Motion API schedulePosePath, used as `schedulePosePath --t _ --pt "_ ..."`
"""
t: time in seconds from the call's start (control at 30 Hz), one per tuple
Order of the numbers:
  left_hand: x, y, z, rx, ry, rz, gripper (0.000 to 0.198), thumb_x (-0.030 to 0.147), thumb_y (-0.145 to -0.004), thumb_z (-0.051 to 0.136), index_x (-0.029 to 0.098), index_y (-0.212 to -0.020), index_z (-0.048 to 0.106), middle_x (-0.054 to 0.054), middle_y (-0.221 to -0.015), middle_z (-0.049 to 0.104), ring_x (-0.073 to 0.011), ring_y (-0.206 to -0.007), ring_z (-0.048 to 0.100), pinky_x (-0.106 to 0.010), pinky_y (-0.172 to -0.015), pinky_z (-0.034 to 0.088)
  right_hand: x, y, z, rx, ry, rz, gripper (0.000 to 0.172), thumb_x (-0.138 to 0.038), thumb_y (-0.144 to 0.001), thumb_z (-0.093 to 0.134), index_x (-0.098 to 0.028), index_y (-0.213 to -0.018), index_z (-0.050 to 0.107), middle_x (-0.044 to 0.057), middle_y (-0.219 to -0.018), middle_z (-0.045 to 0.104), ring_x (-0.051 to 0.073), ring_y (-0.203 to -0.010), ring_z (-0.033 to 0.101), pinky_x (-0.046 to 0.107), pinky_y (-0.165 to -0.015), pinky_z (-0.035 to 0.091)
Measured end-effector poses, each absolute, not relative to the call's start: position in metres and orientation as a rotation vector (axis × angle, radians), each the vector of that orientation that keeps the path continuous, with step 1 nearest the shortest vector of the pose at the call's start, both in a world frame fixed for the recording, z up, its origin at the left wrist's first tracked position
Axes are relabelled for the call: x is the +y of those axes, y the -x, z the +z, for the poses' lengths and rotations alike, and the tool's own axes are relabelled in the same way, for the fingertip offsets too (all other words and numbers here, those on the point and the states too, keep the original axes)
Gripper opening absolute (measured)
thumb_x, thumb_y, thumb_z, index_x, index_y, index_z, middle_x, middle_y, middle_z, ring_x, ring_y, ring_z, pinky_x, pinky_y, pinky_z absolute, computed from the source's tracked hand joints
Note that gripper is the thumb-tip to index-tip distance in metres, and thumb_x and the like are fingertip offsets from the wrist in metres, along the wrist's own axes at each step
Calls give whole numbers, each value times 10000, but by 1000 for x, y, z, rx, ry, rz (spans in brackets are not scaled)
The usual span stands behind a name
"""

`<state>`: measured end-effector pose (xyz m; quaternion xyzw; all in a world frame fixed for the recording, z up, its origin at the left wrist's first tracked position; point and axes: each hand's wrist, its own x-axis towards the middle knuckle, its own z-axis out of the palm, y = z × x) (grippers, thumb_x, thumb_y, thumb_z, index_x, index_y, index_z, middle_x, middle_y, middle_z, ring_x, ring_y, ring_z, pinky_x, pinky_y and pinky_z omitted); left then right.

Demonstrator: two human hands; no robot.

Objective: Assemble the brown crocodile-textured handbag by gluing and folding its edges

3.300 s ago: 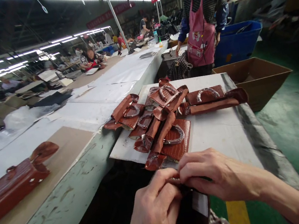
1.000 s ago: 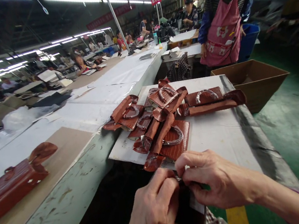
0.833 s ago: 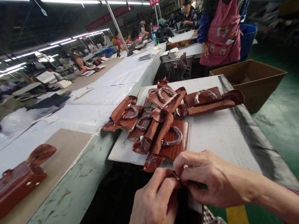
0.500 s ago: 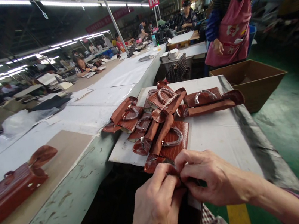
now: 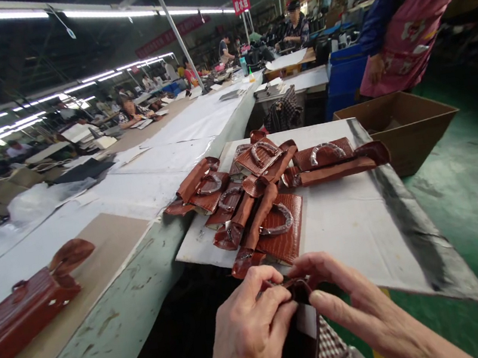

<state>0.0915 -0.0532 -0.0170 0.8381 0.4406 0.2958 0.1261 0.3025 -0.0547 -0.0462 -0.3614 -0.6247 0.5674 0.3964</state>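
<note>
On my lap is a reddish-brown leather bag (image 5: 310,355), its dark inside showing and a pale patch (image 5: 307,320) near the top. My left hand (image 5: 254,316) pinches the bag's upper edge between thumb and fingers. Just to the right, my right hand (image 5: 346,298) has thumb and forefinger apart at the same rim, beside a narrow brown strip (image 5: 300,284). The small detail at the fingertips is too fine to make out. Beyond both hands, several crocodile-patterned brown bag pieces with wrapped handles (image 5: 285,229) lie heaped on a white board (image 5: 342,229).
A long white-covered worktable (image 5: 132,190) runs along my left, carrying another long brown leather piece (image 5: 25,316). A cardboard box (image 5: 399,129) stands on the green floor at right. Near it is a person in a pink apron (image 5: 408,43). Other people work farther back.
My right hand's fingers have parted and drawn slightly back from the left hand, uncovering the bag's rim and pale patch. The person in the apron has moved right.
</note>
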Motion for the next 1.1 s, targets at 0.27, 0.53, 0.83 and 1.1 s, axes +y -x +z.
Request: schedulePosePath --t 0.27,0.53,0.83,1.1 --pt "-56 -89 -15 1262 -2335 842 126 99 -856 602 222 -883 593 -3 -1046 634 -99 -858 672 -162 -782 510 -68 -291 -53 -1513 971 1317 316 -255 -912 570 -287 -1216 492 13 -1156 642 182 -1046 609 334 -942 487" --pt "-62 -87 -21 1279 -2377 856 127 97 -841 596 211 -803 555 -5 -1104 647 -98 -835 689 -164 -756 528 -71 -287 -49 -1525 1023 1231 332 -189 -862 560 -262 -1180 498 14 -1120 664 165 -1019 635 312 -918 513" --pt "-63 -92 -18 1246 -2548 914 209 80 -881 492 195 -709 523 -3 -1005 659 -83 -742 654 -148 -666 517 -73 -292 -51 -1592 998 1170 340 -111 -859 523 -273 -1157 496 -9 -1084 640 149 -1021 614 261 -897 501" --pt "-61 -90 -10 1194 -2507 776 206 78 -905 449 217 -870 596 -6 -997 618 -59 -701 636 -120 -636 493 -57 -298 -21 -1950 911 901 190 -101 -843 574 -216 -983 631 44 -1066 601 175 -924 613 302 -792 521"
